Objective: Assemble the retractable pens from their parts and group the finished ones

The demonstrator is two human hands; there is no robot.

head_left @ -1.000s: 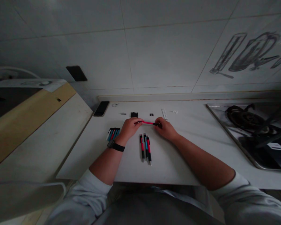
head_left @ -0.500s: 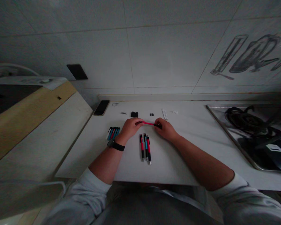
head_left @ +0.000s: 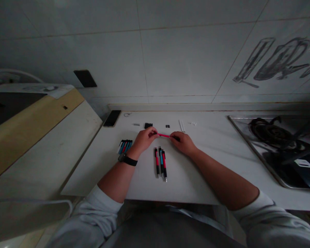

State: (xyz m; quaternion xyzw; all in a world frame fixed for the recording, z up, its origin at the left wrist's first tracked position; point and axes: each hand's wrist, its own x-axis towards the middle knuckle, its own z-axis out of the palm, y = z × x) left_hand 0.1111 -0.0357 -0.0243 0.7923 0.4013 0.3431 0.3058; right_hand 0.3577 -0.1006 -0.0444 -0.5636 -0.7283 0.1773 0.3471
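Observation:
A red pen (head_left: 164,135) is held level between my two hands above the white counter. My left hand (head_left: 144,138) pinches its left end, and my right hand (head_left: 183,142) has its fingers closed round the right end; both ends are largely hidden. Just below lie three pens side by side: a red pen (head_left: 156,162), a blue pen (head_left: 161,160) and another red pen (head_left: 164,165), all with black grips. Beside my left wrist sits a row of pen barrels (head_left: 125,146) in blue, red and white with black tops.
Along the back of the counter (head_left: 105,172) are small springs (head_left: 136,124), black grips (head_left: 148,125), tiny black pieces (head_left: 167,126), thin white refills (head_left: 181,125) and small white parts (head_left: 193,123). A phone (head_left: 112,118) lies back left. At right is a gas stove (head_left: 267,162).
The fingers of my right hand have shifted slightly left along the pen and cover its black end more. My left fingers have curled a little further over the other end.

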